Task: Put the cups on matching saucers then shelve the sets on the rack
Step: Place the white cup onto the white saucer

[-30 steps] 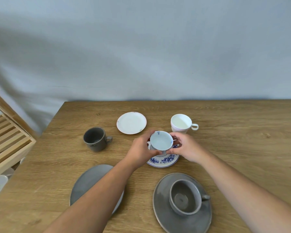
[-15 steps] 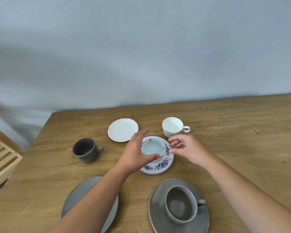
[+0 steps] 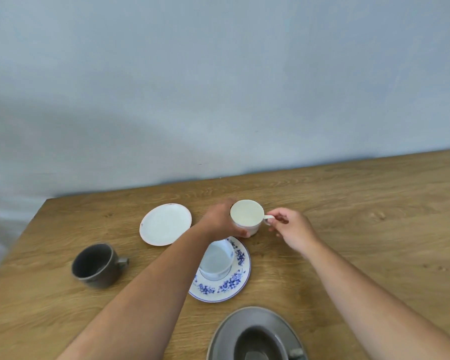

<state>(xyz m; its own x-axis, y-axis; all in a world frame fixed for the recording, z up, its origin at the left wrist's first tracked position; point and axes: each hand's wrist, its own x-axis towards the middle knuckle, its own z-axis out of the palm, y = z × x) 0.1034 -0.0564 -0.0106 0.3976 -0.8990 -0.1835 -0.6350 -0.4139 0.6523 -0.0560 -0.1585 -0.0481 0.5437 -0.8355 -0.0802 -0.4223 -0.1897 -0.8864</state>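
A plain white cup (image 3: 246, 215) stands at the back middle of the wooden table (image 3: 361, 229). My left hand (image 3: 220, 220) wraps its left side and my right hand (image 3: 291, 229) pinches its handle. The white saucer (image 3: 165, 224) lies empty to the left. Just in front, a blue-flowered cup (image 3: 216, 259) sits on the blue-flowered saucer (image 3: 233, 281), partly hidden by my left forearm. A dark grey cup (image 3: 95, 265) stands alone at the left. Another grey cup (image 3: 260, 342) rests on a grey saucer (image 3: 226, 333) at the bottom edge.
A pale blue-grey wall runs behind the table's back edge. The table's left corner and edge lie close to the grey cup. The rack is out of view.
Both hands let go of the blue-flowered cup, now set on its saucer, and moved back to the white cup. The view shifted right, so the rack and second grey saucer left the frame.
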